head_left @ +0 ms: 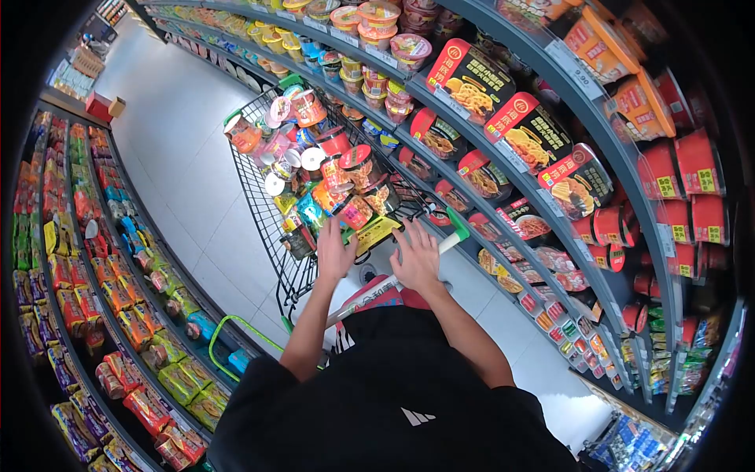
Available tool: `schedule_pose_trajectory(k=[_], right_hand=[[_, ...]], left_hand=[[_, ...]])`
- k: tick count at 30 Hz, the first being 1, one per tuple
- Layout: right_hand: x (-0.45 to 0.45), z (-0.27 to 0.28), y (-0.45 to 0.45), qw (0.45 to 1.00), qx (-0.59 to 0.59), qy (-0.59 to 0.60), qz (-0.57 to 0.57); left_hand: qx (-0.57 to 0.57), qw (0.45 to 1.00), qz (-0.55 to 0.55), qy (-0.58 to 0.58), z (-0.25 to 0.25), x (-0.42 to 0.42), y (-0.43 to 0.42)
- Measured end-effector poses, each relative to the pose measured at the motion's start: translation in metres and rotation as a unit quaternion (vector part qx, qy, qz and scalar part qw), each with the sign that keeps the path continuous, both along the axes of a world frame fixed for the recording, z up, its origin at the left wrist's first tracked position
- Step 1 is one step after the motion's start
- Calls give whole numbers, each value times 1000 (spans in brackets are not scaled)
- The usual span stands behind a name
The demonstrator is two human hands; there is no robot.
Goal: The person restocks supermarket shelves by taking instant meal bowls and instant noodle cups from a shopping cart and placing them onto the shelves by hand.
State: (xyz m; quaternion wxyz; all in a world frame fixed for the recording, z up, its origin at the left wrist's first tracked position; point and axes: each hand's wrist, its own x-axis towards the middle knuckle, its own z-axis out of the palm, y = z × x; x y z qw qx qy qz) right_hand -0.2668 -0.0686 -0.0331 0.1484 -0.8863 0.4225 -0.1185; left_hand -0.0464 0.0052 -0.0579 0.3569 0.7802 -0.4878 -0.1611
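My left hand (pixel 336 250) reaches over the near end of a black wire shopping cart (pixel 271 228), its fingers stretched and apart. To its right, my right hand (pixel 415 256) is also open, above the cart's pale handle bar (pixel 451 242). Between them a yellow packet (pixel 377 233) lies at the near edge of the load, close to the fingertips of both; whether they touch it is unclear. Beyond my hands the cart is heaped with instant-noodle cups, bowls and packets, among them a red cup (pixel 333 141) and a blue packet (pixel 310 210).
Shelves of boxed and cupped noodles (pixel 531 134) stand close along the cart's right side. On the left, across the tiled floor (pixel 197 197), runs another shelf with bagged noodles (pixel 145 405). A green curved rail (pixel 236 318) is left of my left forearm.
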Motion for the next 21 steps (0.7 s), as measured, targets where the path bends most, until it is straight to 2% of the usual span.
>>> schedule_pose_trajectory(k=[4,6,8,11,16,19,21], right_hand=[[-1,2,-1,1000,-18,-8,11],[-2,3,-2,1000,-22,-4,11],[-1,5,-3,1000,-5,8,8],[0,5,-4,1000,1,20,1],[1,9,-5,1000,17,-5,-15],[7,23,-5,996,60,-48,-46],[10,24,-8,986,114,-99,-75]], left_hand=[[52,993,86,55,-120,28,-59],[101,975,152,123,-174,26,-77],[168,949,193,182,-185,24,-86],[158,943,188,223,-185,23,-89],[176,920,215,278,-146,46,-87],[68,921,144,356,-127,58,-60],[53,920,119,371,-77,55,-39]])
